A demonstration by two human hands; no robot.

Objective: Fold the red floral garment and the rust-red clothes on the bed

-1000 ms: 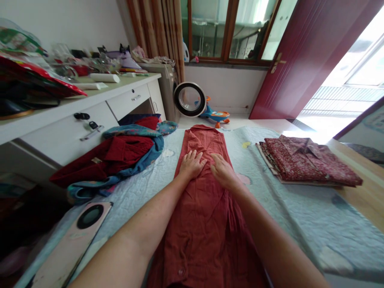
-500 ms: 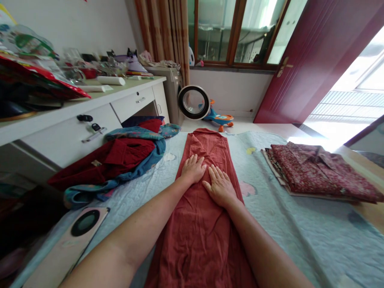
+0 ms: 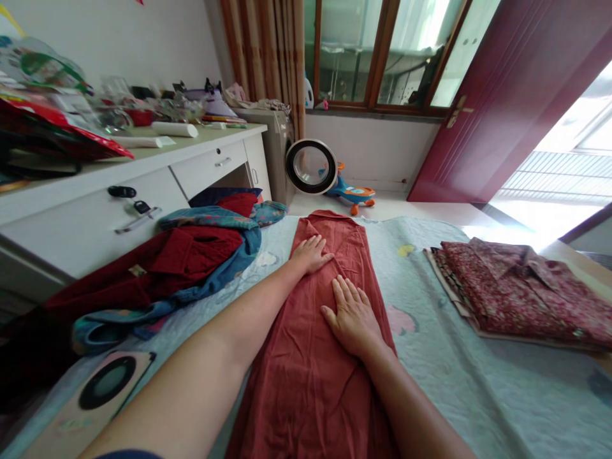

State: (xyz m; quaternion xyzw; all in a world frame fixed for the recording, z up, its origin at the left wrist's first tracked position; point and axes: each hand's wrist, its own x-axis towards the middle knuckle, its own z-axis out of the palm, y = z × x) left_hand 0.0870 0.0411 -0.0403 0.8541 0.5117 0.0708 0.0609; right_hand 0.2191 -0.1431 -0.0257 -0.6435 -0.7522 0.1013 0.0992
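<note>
A rust-red shirt (image 3: 306, 357), folded into a long narrow strip with its collar at the far end, lies on a pale blue quilt (image 3: 430, 376). My left hand (image 3: 310, 255) rests flat on the upper part of the shirt, fingers pointing away and to the right. Closer to me, my right hand (image 3: 354, 313) lies palm down on the shirt's right half, thumb spread to the left. Both hands are open and grip nothing. Creases run through the cloth around and below them.
Folded patterned clothes (image 3: 530, 290) are stacked on the right. To the left lie a dark red garment (image 3: 186, 255), blue patterned clothing (image 3: 205, 287) and a phone-like pale object (image 3: 95, 401). A white desk (image 3: 157, 166) flanks the bed; a washing machine's round door (image 3: 312, 167) stands open beyond.
My right hand has slid slightly toward me along the shirt, while my left has shifted a little farther away. The hands are farther apart. The camera view has moved slightly.
</note>
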